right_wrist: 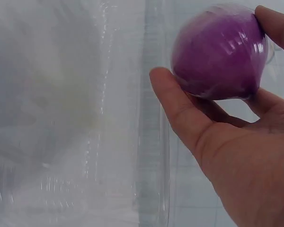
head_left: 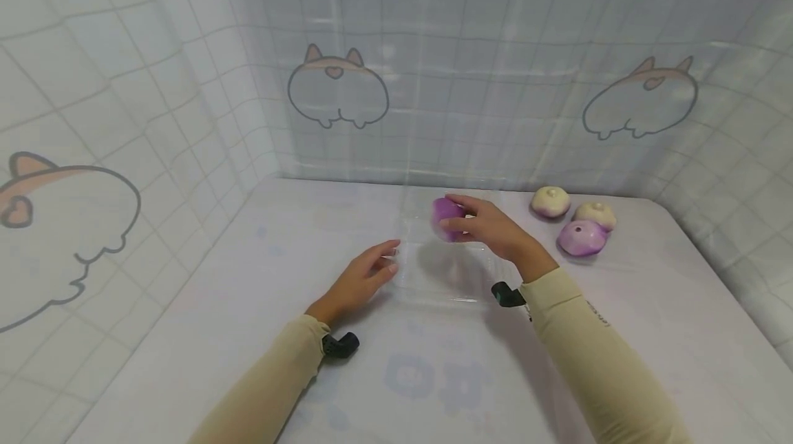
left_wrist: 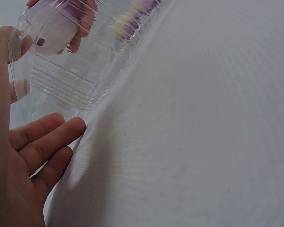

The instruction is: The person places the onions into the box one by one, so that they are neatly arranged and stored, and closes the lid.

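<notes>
A purple onion [head_left: 446,218], paler on one side, is held between the thumb and fingers of my right hand [head_left: 486,227]. In the right wrist view the onion [right_wrist: 220,52] shows a glossy purple skin and a pointed end. It is above a clear plastic box [head_left: 455,299]. My left hand [head_left: 364,273] lies at the left side of the box with fingers nearly straight. In the left wrist view its fingers [left_wrist: 52,144] are by the ribbed wall of the clear box [left_wrist: 61,82]; whether they press on it I cannot tell.
To the right of the box are several cream-and-purple onions: one at the back [head_left: 550,202], one beside it [head_left: 596,213], and a purple one [head_left: 582,238] in front. A white tiled-pattern curtain [head_left: 446,134] rises behind the table [head_left: 279,237].
</notes>
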`<state>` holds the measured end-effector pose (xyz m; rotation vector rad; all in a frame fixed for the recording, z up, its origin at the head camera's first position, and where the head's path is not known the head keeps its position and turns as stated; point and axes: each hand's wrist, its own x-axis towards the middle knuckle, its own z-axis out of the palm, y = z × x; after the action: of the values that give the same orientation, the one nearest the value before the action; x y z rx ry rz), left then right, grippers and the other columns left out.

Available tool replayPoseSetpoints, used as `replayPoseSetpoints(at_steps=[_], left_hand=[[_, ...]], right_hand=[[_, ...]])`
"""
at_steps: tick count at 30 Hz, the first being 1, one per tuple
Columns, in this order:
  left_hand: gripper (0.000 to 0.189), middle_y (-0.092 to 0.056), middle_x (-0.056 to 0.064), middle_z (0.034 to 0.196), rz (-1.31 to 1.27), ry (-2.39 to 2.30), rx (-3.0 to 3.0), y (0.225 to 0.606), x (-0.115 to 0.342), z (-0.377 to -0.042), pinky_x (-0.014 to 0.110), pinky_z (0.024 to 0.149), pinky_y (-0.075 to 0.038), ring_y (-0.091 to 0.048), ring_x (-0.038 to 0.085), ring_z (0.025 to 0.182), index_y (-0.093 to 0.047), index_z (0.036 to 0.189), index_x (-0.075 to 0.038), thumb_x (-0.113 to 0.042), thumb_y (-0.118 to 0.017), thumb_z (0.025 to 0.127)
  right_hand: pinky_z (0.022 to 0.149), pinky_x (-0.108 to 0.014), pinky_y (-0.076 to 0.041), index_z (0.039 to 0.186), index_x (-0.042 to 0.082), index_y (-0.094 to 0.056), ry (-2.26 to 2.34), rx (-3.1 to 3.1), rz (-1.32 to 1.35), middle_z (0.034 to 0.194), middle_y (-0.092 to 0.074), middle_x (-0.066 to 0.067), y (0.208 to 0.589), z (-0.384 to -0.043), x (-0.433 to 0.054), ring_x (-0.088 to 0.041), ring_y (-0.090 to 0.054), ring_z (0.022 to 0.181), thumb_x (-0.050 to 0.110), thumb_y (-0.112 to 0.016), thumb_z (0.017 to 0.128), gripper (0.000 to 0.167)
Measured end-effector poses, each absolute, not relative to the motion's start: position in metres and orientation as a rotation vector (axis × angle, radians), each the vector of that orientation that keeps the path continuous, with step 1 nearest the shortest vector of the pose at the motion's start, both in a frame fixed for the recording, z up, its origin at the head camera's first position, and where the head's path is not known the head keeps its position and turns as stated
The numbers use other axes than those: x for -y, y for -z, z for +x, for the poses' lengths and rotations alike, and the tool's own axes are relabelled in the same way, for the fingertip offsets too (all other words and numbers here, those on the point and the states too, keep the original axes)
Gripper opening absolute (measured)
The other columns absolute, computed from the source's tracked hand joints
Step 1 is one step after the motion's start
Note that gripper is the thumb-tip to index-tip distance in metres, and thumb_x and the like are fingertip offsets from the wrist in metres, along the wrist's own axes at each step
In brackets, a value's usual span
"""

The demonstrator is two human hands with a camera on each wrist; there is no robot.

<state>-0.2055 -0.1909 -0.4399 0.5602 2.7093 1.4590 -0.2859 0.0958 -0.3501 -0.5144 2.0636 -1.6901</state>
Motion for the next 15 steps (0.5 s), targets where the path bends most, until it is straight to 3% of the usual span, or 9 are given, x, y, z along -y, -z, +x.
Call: replayPoseSetpoints(at_steps=[7, 15], left_hand=[[0.053, -0.055, 0.005, 0.142, 0.567, -1.463, -2.715, 0.442, 0.191, -0.205, 0.047, 0.104, -0.045, -0.058, 0.018, 0.118, -0.044, 0.152, -0.027, -0.038, -0.058, 0.102], [0.054, -0.056, 0.005, 0.141, 0.609, -1.462, -2.722, 0.443, 0.192, -0.207, 0.046, 0.105, -0.045, -0.06, 0.017, 0.118, -0.043, 0.152, -0.026, -0.038, -0.058, 0.102]], right_hand=[[0.089, -0.049, -0.055, 0.157, 0.01, -0.032, 1.606, -2.011, -0.474, 0.15, -0.038, -0.02, 0.351, -0.283, -0.087, -0.039, -0.056, 0.119, 0.02, -0.072, 0.094, 0.075], [0.09, -0.048, -0.055, 0.156, 0.012, -0.034, 1.566, -2.04, -0.467, 0.149, -0.039, -0.019, 0.349, -0.281, -0.082, -0.039, -0.055, 0.121, 0.02, -0.073, 0.093, 0.075]])
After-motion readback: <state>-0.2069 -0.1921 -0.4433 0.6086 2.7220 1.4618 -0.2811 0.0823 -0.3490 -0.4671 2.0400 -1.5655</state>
